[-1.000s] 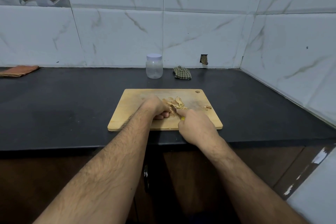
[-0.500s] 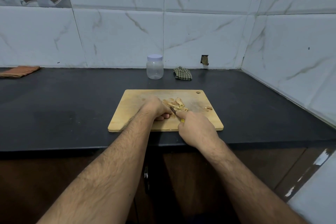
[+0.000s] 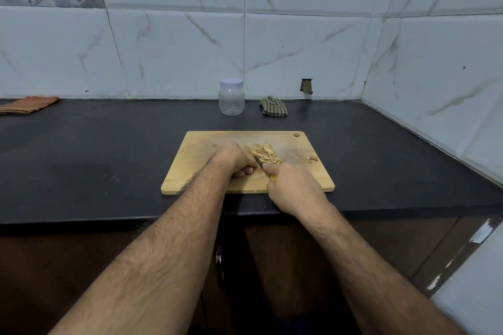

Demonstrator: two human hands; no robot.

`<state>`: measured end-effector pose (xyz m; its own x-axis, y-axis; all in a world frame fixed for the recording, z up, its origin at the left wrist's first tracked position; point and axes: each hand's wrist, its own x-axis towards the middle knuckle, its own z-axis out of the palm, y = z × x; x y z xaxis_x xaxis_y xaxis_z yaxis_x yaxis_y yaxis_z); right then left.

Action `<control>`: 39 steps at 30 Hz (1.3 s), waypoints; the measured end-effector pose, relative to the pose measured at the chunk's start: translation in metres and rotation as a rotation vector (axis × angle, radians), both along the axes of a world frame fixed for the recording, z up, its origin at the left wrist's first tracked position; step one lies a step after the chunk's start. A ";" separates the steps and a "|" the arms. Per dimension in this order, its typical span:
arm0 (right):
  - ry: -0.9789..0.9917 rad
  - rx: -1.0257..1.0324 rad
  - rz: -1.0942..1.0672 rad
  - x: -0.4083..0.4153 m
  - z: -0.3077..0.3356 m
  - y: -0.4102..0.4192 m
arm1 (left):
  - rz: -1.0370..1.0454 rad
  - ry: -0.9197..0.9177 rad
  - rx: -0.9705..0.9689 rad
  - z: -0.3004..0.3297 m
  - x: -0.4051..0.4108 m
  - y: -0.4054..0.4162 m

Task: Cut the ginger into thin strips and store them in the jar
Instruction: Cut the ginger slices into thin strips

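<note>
A wooden cutting board (image 3: 196, 168) lies on the black counter in front of me. Sliced ginger pieces (image 3: 262, 152) are piled at its middle, and a small scrap (image 3: 311, 158) lies near the right side. My left hand (image 3: 234, 159) has its fingers curled down on the board, holding a ginger piece that the hand hides. My right hand (image 3: 291, 187) grips a small knife (image 3: 258, 162) with a yellow handle; its blade lies next to my left fingers. A clear plastic jar (image 3: 231, 98) with a white lid on stands behind the board by the wall.
A folded checked cloth (image 3: 273, 106) lies right of the jar. An orange cloth (image 3: 27, 104) sits at the far left of the black counter (image 3: 95, 158). Tiled walls close off the back and the right side.
The knife blade has shifted slightly beside my left fingers, a small cutting motion. Both hands stay in the same spot on the board.
</note>
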<state>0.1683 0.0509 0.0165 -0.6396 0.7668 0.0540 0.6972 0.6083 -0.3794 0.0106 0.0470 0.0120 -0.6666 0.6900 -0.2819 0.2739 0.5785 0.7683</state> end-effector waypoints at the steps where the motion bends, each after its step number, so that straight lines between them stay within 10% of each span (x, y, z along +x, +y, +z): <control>1: -0.004 -0.005 0.000 0.000 0.001 0.000 | 0.001 0.003 -0.001 0.000 0.000 0.000; 39: 0.080 -0.056 -0.004 0.005 0.005 0.006 | 0.014 -0.020 -0.006 0.002 0.000 0.000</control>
<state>0.1738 0.0564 0.0220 -0.6320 0.7725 0.0615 0.6656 0.5817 -0.4676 0.0103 0.0472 0.0137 -0.6701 0.6791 -0.2997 0.2505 0.5870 0.7698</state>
